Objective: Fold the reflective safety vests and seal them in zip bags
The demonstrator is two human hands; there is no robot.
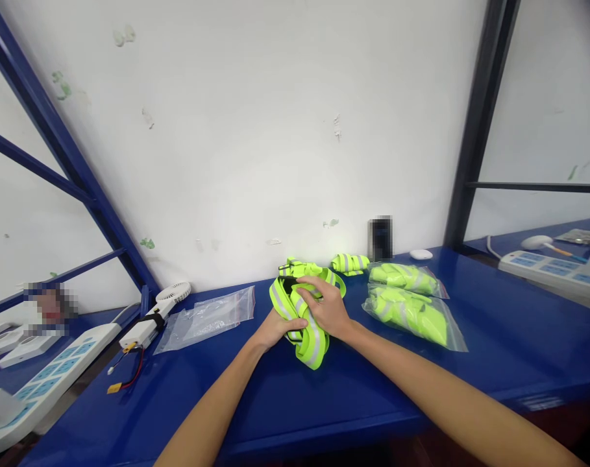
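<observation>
A neon yellow reflective strap (pixel 313 344) with a silver stripe is gathered in loops above the middle of the blue table. Its lower left side is gripped by my left hand (pixel 278 327), the thumb lying across the loops. My right hand (pixel 328 306) pinches the upper part, fingers bent over the band. Part of the strap is hidden by both hands. Just behind them lies another bundle of yellow strap (pixel 302 266), with a dark buckle at its left end. A rolled yellow strap (pixel 350 263) rests against the wall.
Two clear bags with yellow straps (pixel 411 314) lie at right. Clear plastic bags (pixel 207 318) lie flat at left, beside a white handheld fan (pixel 172 293) and a wired connector (pixel 114 388). Power strips (pixel 56 373) flank the table. A white oval object (pixel 420 254) sits near the wall.
</observation>
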